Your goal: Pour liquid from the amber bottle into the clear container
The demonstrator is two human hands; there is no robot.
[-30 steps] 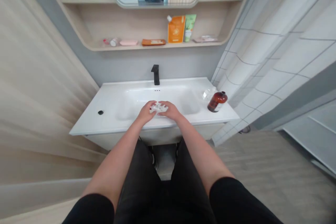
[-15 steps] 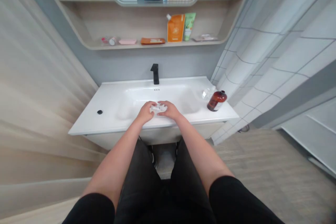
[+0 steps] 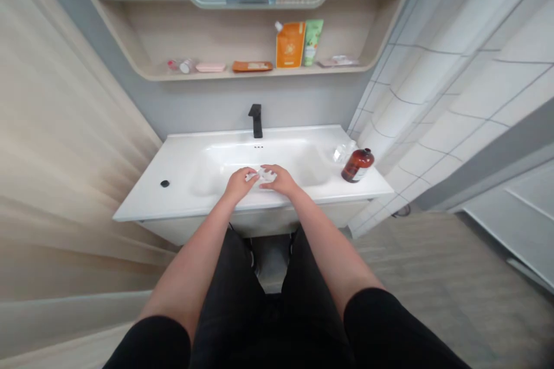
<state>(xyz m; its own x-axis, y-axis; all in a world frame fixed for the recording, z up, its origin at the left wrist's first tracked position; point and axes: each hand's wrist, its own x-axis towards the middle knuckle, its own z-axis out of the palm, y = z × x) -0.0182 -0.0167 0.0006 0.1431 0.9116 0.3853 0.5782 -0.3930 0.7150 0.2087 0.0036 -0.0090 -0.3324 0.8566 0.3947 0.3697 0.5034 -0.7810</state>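
the left hand [image 3: 237, 184] had its thumb and fingertips nearly together on 1 end of a clear, whitish piece [image 3: 267, 175], while the right hand [image 3: 283, 181] curved more loosely around the other end. whether it was 1 part or 2 was too small to tell. the work looked to be midway: the piece was up in the fingers, neither set down nor let go, and no finished result showed. just beneath the grip lay the near side of the basin [image 3: 305, 161]; beyond it rose the black faucet [image 3: 257, 121], with no water visible. well to the right of the grip, an amber bottle [image 3: 355, 166] and a clear container [image 3: 341, 153] were untouched. farther off, above the faucet, an orange pouch [image 3: 290, 45] and a green tube [image 3: 312, 43] stood together, out of both hands' contact.
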